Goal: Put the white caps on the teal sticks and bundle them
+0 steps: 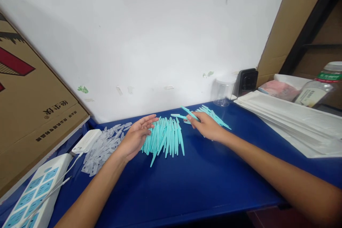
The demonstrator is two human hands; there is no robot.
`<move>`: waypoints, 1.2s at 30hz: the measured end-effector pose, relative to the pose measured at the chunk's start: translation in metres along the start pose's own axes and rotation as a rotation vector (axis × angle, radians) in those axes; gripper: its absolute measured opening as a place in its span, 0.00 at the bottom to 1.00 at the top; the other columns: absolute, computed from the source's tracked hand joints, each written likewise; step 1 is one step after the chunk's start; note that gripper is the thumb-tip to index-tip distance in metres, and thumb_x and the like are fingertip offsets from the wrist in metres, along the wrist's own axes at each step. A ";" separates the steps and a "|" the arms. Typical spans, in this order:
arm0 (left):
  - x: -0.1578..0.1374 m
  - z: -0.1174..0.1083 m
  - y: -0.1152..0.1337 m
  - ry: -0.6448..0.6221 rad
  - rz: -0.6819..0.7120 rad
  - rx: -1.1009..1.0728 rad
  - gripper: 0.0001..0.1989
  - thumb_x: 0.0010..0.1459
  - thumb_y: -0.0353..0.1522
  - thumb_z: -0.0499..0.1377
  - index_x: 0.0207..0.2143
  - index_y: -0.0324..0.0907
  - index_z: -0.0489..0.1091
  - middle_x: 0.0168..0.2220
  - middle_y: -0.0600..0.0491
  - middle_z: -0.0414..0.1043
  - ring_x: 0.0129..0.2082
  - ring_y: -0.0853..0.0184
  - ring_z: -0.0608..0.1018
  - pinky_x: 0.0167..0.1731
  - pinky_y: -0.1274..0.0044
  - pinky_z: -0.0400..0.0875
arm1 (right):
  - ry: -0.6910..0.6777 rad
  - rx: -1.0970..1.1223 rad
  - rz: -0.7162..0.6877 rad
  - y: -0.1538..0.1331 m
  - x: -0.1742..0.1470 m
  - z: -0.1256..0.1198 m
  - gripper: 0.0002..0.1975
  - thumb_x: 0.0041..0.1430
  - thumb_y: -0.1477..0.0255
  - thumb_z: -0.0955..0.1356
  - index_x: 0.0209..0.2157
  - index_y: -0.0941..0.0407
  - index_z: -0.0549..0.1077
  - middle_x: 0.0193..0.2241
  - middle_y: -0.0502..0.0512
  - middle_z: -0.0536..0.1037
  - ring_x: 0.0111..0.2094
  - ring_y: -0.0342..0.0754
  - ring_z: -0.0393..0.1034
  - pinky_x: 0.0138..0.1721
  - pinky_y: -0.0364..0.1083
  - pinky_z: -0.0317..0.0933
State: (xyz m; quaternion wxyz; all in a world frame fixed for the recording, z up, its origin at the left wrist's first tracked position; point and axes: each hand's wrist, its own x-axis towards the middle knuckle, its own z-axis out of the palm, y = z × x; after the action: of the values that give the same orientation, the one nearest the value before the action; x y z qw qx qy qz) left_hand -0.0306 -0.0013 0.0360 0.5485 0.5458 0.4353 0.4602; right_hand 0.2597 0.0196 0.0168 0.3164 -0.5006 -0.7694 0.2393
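In my right hand (204, 125) are a couple of slim turquoise sticks (190, 111) that look like eyebrow razors, pinched between thumb and fingers with their tips pointing left. My left hand (140, 133) is open, fingers loosely stretched, at the left side of a main pile of turquoise razors (168, 137); whether it touches them I cannot tell. That pile lies roughly side by side on the blue table (187, 192). Behind my right hand lies a smaller group of turquoise razors (213, 115). Left of my left hand is a heap of small translucent caps (103, 149).
A white power strip (34, 192) with cables and a white box-like device (87, 141) lie on the left, beside a cardboard box (34, 107). At the back right stands a clear plastic jar (223, 92). White plastic sleeves (291, 121) and a bottle (319, 87) are on the right.
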 end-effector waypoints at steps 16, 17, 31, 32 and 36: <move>-0.005 0.011 0.000 -0.081 -0.039 0.085 0.27 0.56 0.41 0.69 0.54 0.40 0.67 0.44 0.40 0.81 0.42 0.54 0.84 0.46 0.62 0.78 | 0.056 -0.709 0.185 0.018 0.003 -0.014 0.18 0.73 0.69 0.58 0.34 0.59 0.75 0.40 0.70 0.78 0.47 0.63 0.70 0.39 0.51 0.57; -0.005 0.011 -0.001 -0.082 -0.036 0.112 0.25 0.56 0.42 0.69 0.51 0.40 0.69 0.42 0.41 0.81 0.39 0.55 0.85 0.42 0.64 0.79 | 0.067 -0.717 0.173 0.017 0.003 -0.015 0.18 0.73 0.69 0.58 0.35 0.59 0.74 0.40 0.70 0.78 0.47 0.62 0.70 0.39 0.51 0.57; -0.004 0.019 -0.005 0.001 0.067 0.145 0.17 0.59 0.45 0.65 0.39 0.40 0.71 0.48 0.42 0.79 0.41 0.57 0.82 0.34 0.70 0.78 | -0.091 0.112 -0.170 -0.011 -0.011 0.001 0.20 0.74 0.58 0.55 0.35 0.55 0.68 0.31 0.52 0.73 0.32 0.48 0.65 0.35 0.46 0.56; -0.003 0.018 -0.007 0.021 0.090 0.159 0.17 0.58 0.44 0.66 0.39 0.40 0.73 0.46 0.42 0.79 0.39 0.59 0.81 0.33 0.71 0.78 | -0.096 0.132 -0.176 -0.013 -0.011 0.001 0.19 0.74 0.59 0.56 0.34 0.55 0.67 0.29 0.51 0.70 0.30 0.46 0.63 0.33 0.46 0.55; 0.001 0.013 -0.014 0.118 0.126 0.180 0.17 0.55 0.43 0.69 0.38 0.39 0.78 0.38 0.46 0.78 0.34 0.64 0.78 0.29 0.75 0.76 | -0.120 0.225 -0.189 -0.018 -0.012 0.000 0.17 0.72 0.60 0.60 0.32 0.55 0.68 0.25 0.48 0.67 0.26 0.44 0.59 0.29 0.44 0.53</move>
State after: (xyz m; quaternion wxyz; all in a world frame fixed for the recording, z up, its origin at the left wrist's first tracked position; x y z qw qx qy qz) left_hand -0.0171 -0.0030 0.0225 0.4407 0.5911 0.4711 0.4842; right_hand 0.2522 0.0012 0.0266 0.3450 -0.3720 -0.7989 0.3229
